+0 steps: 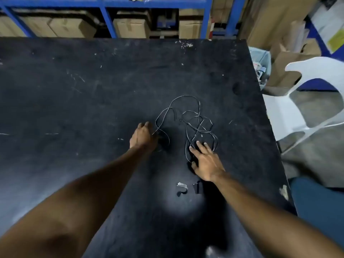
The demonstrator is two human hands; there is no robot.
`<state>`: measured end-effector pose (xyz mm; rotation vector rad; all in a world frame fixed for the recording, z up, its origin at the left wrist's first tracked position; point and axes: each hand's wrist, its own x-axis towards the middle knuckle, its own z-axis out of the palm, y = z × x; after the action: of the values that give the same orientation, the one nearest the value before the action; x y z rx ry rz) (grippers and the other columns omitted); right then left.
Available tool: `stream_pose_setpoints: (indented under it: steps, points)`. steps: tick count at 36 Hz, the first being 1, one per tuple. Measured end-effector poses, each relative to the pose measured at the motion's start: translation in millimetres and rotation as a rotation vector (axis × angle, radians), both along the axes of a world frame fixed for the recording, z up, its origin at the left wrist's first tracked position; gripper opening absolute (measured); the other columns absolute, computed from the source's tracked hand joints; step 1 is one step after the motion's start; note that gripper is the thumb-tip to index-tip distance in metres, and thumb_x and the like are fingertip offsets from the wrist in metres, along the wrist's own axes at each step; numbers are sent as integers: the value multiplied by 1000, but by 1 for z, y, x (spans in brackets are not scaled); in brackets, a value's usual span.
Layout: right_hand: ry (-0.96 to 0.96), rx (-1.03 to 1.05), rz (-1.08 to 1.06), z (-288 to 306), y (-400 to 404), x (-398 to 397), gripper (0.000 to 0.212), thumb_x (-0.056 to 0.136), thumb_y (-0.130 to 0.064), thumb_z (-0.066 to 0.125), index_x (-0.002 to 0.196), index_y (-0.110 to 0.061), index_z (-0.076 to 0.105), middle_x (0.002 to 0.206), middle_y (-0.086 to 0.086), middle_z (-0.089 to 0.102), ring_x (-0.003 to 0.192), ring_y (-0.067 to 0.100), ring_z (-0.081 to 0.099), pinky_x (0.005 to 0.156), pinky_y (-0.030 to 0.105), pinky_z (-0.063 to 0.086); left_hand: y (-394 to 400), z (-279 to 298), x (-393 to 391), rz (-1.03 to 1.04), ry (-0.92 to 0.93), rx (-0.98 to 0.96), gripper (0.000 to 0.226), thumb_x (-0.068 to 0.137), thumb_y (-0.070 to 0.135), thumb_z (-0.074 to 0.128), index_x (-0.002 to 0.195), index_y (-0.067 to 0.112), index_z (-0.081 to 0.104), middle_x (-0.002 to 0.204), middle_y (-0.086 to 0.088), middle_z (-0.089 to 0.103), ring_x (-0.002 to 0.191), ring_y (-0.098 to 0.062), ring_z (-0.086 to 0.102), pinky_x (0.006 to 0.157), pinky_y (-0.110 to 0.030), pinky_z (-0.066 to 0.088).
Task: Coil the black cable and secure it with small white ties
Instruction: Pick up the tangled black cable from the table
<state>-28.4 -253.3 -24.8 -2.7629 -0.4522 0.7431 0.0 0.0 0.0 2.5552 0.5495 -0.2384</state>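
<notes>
Both hands (142,135) (206,161) on tangled (uncoiled) black cable (193,121) — white tie (182,185) nearby

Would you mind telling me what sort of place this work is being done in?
Probably a warehouse or stockroom: blue metal shelving stacked with cardboard boxes stands behind a worn black worktable.

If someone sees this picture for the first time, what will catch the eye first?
Probably the tangled black cable, lying loose in the middle of the dark table, not yet coiled. The left hand pinches one strand at its left side; the right hand rests flat on its near loops.
</notes>
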Motion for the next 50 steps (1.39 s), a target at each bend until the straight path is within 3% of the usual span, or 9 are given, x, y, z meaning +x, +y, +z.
stream_pose_setpoints:
  steps: [11, 15, 22, 26, 30, 34, 39, 42, 50]
  points:
    - [-5, -19, 20, -39, -3, -13, 82, 96, -34, 53, 167, -29, 12, 177, 2, -9, 163, 30, -10, 132, 45, 5, -24, -37, 15, -172, 98, 95, 53, 81, 60, 74, 114, 21, 63, 123, -8, 63, 115, -34, 63, 88, -42, 52]
    - [-9, -15, 22, -39, -3, -13, 83, 96, -34, 54, 167, -30, 10, 176, 1, -11, 163, 29, -12, 132, 44, 4, -34, -43, 8, -119, 185, 1, 22, 84, 26, 70, 106, 26, 73, 117, -11, 73, 111, -38, 69, 90, -40, 57]
    - [30, -9, 22, -34, -6, -8, 83, 96, -35, 54, 167, -32, 11, 176, 0, -9, 163, 27, -12, 132, 42, 4, -38, -38, -4, -184, 167, -39, 33, 88, 14, 59, 118, 16, 71, 123, -16, 71, 118, -39, 64, 91, -36, 50]
    - [45, 9, 12, -30, -5, -3, 82, 95, -34, 58, 166, -31, 18, 177, 1, 0, 164, 29, -4, 132, 43, 11, -30, -21, -8, -268, -12, -171, 17, 88, 7, 59, 99, 1, 71, 102, -20, 69, 97, -33, 63, 82, -36, 47]
    - [12, 118, -111, -9, 1, 6, 79, 91, -29, 64, 162, -25, 30, 170, 9, 27, 158, 33, 25, 126, 43, 29, -14, 6, -7, -285, -125, -283, 39, 83, 38, 57, 95, 5, 73, 91, -9, 65, 88, -26, 62, 86, -31, 49]
    - [-150, 405, -298, 37, 16, 15, 71, 84, -27, 75, 146, -26, 41, 135, 5, 52, 117, 30, 65, 95, 43, 55, -5, 46, -7, -239, -141, -537, 15, 80, 34, 52, 83, 24, 63, 71, 10, 61, 65, -9, 56, 71, -31, 47]
    - [-185, 527, -279, 94, 43, 23, 69, 88, -26, 76, 148, -38, 46, 77, -8, 63, 77, 19, 64, 69, 27, 38, -8, 84, -18, -212, -187, -857, 5, 86, 17, 59, 82, 15, 60, 72, 9, 66, 64, -3, 58, 64, -20, 48]
    - [-323, 447, -230, 115, 50, 25, 7, 93, -24, 70, 98, -19, 72, 84, 0, 60, 85, 31, 68, 68, 28, 33, -10, 108, -25, -191, -202, -854, 14, 85, 10, 57, 77, 19, 63, 73, 2, 66, 65, -8, 59, 65, -20, 50]
    - [-344, 440, -663, 177, 36, 39, 24, 84, -51, 81, 89, -28, 82, 97, 6, 80, 95, 35, 74, 76, 35, 57, -9, 145, -58, -244, -229, -795, 27, 99, -11, 45, 91, 7, 63, 81, -6, 68, 63, -4, 63, 62, -16, 52]
